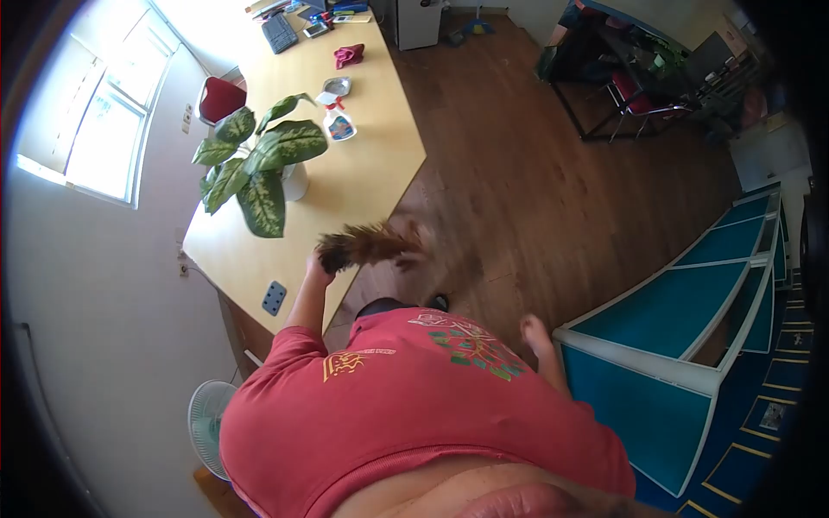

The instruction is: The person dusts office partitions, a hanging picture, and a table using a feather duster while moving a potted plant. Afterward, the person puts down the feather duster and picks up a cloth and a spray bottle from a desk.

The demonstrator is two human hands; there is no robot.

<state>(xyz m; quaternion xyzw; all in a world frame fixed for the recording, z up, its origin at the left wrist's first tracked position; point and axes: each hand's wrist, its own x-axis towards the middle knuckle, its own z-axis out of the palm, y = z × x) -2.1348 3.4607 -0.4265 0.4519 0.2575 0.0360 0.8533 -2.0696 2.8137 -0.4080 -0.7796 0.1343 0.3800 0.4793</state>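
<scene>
My left hand [320, 267] is closed at the near edge of the light wooden table [363, 164], around the end of a brown feather duster [371, 244]. Dark feathers cover part of its fingers. The duster extends to the right past the table edge, its far end blurred over the floor. Farther up the table stand a potted plant [285, 142] with large mottled leaves and a spray bottle [339, 121] with a red and white head. My right hand [529, 325] hangs low beside my body, near the blue partition; its fingers cannot be made out.
A dark perforated block [274, 298] lies near the table's left corner. Beyond the bottle are an ashtray [337, 86], a crumpled red cloth [349, 56] and a keyboard [279, 33]. Blue partition panels [639, 397] rise at right; a fan [210, 423] stands at left.
</scene>
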